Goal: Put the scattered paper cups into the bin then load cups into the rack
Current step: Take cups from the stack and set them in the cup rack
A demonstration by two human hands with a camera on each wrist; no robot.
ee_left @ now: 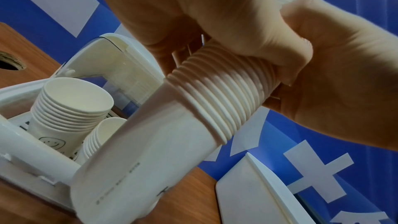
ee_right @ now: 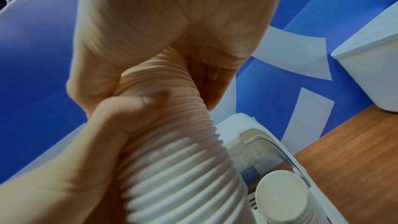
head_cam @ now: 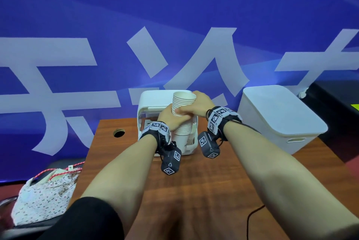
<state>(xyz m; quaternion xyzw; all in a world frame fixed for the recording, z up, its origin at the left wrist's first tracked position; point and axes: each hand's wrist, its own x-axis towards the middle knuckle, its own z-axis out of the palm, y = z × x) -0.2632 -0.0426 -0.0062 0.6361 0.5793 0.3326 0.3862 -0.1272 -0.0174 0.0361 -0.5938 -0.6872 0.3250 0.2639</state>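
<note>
A tall stack of nested white paper cups [head_cam: 182,132] stands upright above the white rack [head_cam: 153,101] at the back of the wooden table. My left hand [head_cam: 171,118] grips the stack around its middle. My right hand [head_cam: 194,106] grips the upper cups [head_cam: 183,98] just above it. The left wrist view shows my left hand [ee_left: 155,11], my right hand [ee_left: 318,67] and the ribbed cup rims [ee_left: 217,101]. Two shorter cup stacks [ee_left: 71,106] sit inside the rack [ee_left: 129,54]. In the right wrist view my right hand [ee_right: 172,16] wraps the stack [ee_right: 183,159].
A white lidded bin [head_cam: 275,115] stands right of the rack on the table [head_cam: 213,191]. A round cable hole [head_cam: 118,133] lies left of the rack. A floral drawstring bag [head_cam: 44,193] sits off the table's left edge, and a black cable [head_cam: 252,216] crosses the near right.
</note>
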